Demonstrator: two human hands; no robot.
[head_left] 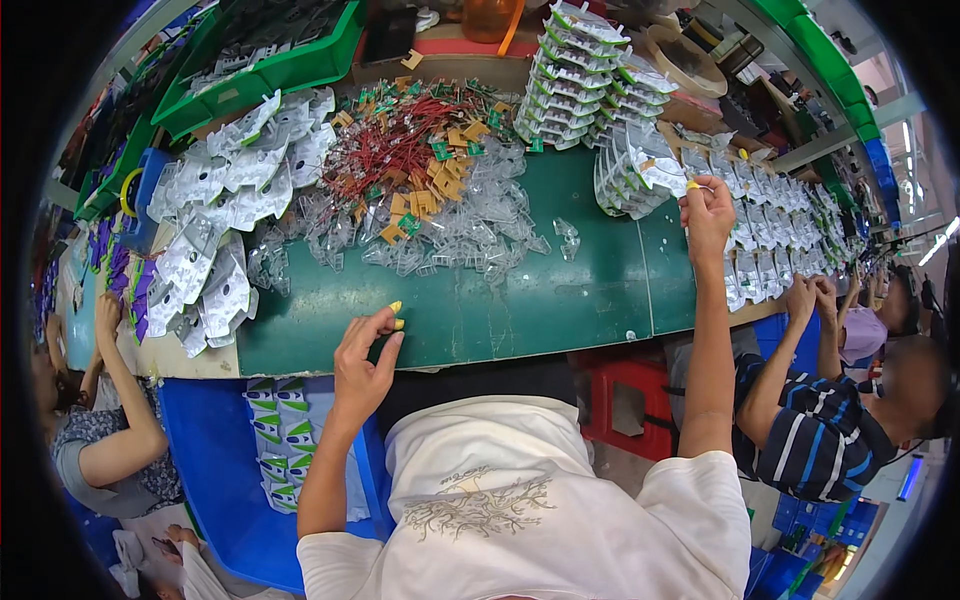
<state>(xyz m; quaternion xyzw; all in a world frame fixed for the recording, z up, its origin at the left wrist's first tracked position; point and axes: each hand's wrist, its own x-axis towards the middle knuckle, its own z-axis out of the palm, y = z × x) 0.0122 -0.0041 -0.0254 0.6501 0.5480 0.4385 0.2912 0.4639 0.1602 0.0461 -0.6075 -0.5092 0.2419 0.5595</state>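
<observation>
My right hand [708, 222] is stretched out to the right, its fingers pinched at the edge of a white plastic housing [658, 172] with green trim. That housing sits at the near end of a row of stacked housings [618, 182]. Near the table's front edge, my left hand [364, 366] has its thumb and fingers apart with nothing between them. Yellow finger covers show on the fingertips of both hands. Nearest beyond the left hand is a heap of clear plastic pieces [490, 215].
Red wires with small boards [385, 140] are heaped on the green table [430, 318]. White housings [235, 180] pile up at left; tall stacks [570, 85] stand behind. A blue bin [215, 470] and red stool [625, 400] are below. Co-workers sit on both sides.
</observation>
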